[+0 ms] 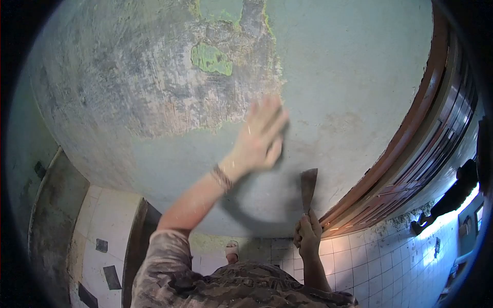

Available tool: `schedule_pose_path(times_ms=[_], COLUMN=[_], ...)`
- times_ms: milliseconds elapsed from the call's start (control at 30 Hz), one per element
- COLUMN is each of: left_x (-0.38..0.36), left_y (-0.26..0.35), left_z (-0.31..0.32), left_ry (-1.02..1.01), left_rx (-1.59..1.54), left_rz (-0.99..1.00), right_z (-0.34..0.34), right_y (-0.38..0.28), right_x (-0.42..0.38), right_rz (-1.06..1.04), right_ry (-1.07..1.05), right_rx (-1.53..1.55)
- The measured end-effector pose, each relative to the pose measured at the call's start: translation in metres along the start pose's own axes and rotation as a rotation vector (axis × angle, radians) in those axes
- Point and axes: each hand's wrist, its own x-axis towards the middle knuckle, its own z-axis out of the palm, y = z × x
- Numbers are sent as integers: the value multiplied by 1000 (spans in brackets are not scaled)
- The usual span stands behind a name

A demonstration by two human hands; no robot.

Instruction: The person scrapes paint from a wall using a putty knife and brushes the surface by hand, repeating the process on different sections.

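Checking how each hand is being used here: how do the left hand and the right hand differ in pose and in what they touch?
The left hand is raised, open, fingers spread flat on the wall; the right hand is lower, closed in a fist. The left hand holds nothing; the right hand grips a scraper, blade up against the wall. Both are bare.

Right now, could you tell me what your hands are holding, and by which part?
The right hand grips a scraper by its handle, blade pointing up against the wall. The left hand holds nothing; it lies flat on the wall.
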Motion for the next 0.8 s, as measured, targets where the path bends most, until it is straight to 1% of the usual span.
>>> schedule_pose_path(times_ms=[33,100,133,167,200,233,267,300,333,400,433,500,533,600,633,700,733,767,800], left_x=[33,90,104,104,100,94,73,46,17,-40,-59,-84,-79,-64,-56,-50,-48,-47,-48], left_y=[-5,-25,-31,-28,-26,-24,-14,-7,2,7,6,-3,-8,-21,-31,-49,-60,-71,-80], left_z=[-14,-23,-21,-15,-7,0,6,16,18,28,29,26,16,-5,-15,-36,-44,-50,-54], left_ry=[90,250,314,307,185,66,-24,-84,-133,-204,-203,-117,-112,94,117,138,141,145,155], left_rx=[93,259,329,326,363,401,354,312,198,86,78,29,14,134,169,179,236,292,265], left_rz=[-31,-88,-113,-115,-89,-66,-55,-39,-58,-55,-41,-65,-56,-187,-215,-233,-208,-185,-174], right_z=[-4,-9,-9,-8,-9,-13,-16,-17,-16,-4,5,28,43,75,88,111,125,142,152], right_y=[-1,-3,-4,-7,-10,-11,-10,-9,-14,-35,-44,-61,-69,-84,-90,-93,-94,-97,-99], right_x=[-4,-12,-14,-17,-18,-19,-16,-15,-16,-13,-9,0,5,19,34,58,57,54,55], right_rz=[6,-118,-112,-178,-244,-238,-360,-482,-475,-626,-629,-914,-913,-968,-965,-1252,-1252,-1181,-1108], right_ry=[0,-5,-3,2,5,2,13,24,25,80,97,69,87,106,130,163,192,235,279], right_rx=[-5,-54,-53,-100,-153,-161,-284,-404,-403,-640,-636,-863,-871,-987,-998,-991,-1005,-1089,-1171])
